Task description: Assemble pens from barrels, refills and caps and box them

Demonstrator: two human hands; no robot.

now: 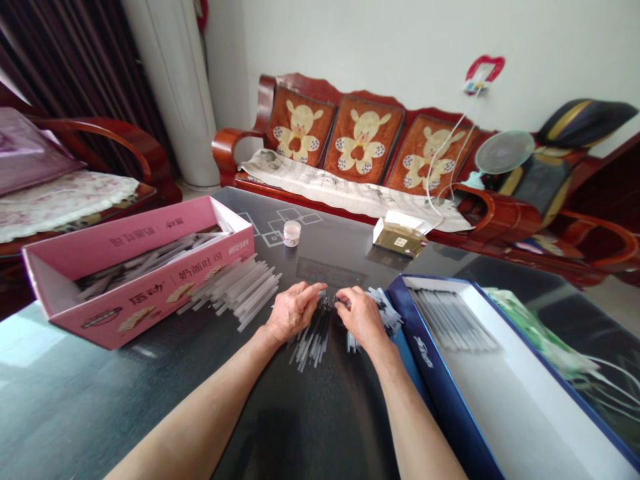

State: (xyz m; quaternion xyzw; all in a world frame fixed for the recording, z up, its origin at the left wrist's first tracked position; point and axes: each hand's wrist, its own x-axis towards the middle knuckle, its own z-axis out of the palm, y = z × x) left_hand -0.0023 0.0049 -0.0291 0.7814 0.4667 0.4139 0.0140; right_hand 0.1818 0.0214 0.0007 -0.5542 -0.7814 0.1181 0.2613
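Both hands work close together over a small loose pile of thin translucent plastic sticks (311,343) on the dark table. My left hand (296,312) is closed at the pile's upper end, its index finger reaching right and its fingertips among the sticks. My right hand (363,317) is pinched, thumb against fingers, just right of the pile; what lies in the pinch is too small to make out. A bundle of similar sticks (385,310) pokes out behind the right hand. More longer sticks (245,290) lie in a heap left of my left hand.
A pink cardboard box (170,283) holding sticks stands at left. At right, an open blue box (425,373) has a neat row of sticks (453,320) inside. Beyond are a small jar (292,233) and a tissue box (399,238). A green bag (540,333) and white cable lie far right.
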